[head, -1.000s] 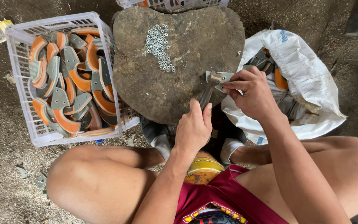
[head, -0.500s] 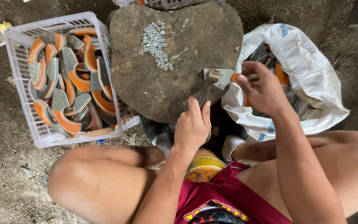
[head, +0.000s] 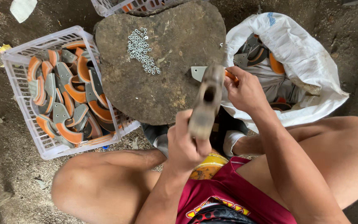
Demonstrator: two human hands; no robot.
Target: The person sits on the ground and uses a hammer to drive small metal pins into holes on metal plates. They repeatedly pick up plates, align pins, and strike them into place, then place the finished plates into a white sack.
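Note:
My left hand is shut on the handle of a hammer. The hammer is raised toward the camera and blurred. My right hand pinches a flat grey metal piece with an orange part and holds it on the right edge of a round, worn brown block. A loose pile of small silver nuts lies on the block's upper left. The hammer head hangs just above the held piece.
A white plastic crate left of the block holds several curved grey-and-orange pieces. A white sack on the right holds more. Another crate stands beyond the block. My bare knees flank a yellow object on the dirt floor.
My left hand has swung the hammer up from low beside the block to above the held piece. My right hand has kept the piece at the block's edge.

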